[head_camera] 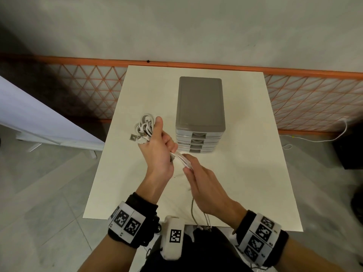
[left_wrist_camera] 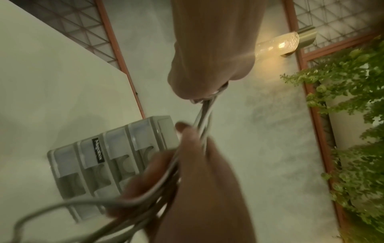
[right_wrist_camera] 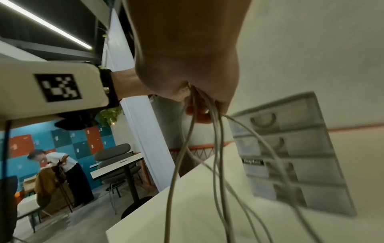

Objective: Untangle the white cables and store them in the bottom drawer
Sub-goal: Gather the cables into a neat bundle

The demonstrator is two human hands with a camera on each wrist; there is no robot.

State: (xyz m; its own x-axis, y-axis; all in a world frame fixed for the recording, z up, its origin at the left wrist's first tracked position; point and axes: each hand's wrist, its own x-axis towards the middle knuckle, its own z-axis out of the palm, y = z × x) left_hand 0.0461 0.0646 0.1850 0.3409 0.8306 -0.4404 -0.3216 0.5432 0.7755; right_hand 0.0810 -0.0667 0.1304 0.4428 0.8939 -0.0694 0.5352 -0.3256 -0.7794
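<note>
While the left hand point(head_camera: 157, 146) grips a coiled bunch of white cables point(head_camera: 144, 127) above the table point(head_camera: 245, 173), the right hand point(head_camera: 206, 185) pinches the strands running out of that fist; if it pulls hard, I'd guess the loops cinch into a tighter knot — or the hanging ends snag the table edge; the drawer unit point(head_camera: 200, 107) stands just beyond both hands, its bottom drawer point(head_camera: 196, 150) closed.

Right hand point(right_wrist_camera: 187, 65) gripping white cables point(right_wrist_camera: 216, 148) (strands dangling), drawer unit point(right_wrist_camera: 301, 156) beside
</note>
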